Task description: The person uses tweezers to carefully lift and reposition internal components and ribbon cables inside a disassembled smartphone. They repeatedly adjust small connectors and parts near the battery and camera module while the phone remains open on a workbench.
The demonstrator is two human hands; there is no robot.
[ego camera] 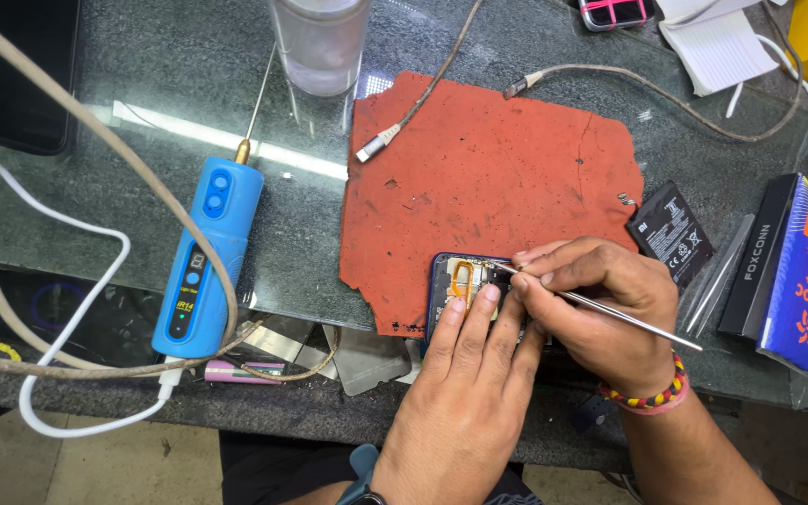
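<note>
An opened blue phone (455, 281) lies at the near edge of a worn red mat (488, 178), its inner parts and an orange loop exposed. My left hand (465, 374) lies flat on the phone's lower part, fingers together, pressing it down. My right hand (600, 304) pinches thin metal tweezers (610, 311) like a pen. Their tip touches the upper inside of the phone, just above my left fingertips. A beaded band circles my right wrist.
A blue electric tool (200, 257) with a long thin bit lies left of the mat among white and beige cables. A clear cup (320, 42) stands behind. A black battery (670, 229), a second pair of tweezers (717, 276) and boxes (792, 271) sit to the right.
</note>
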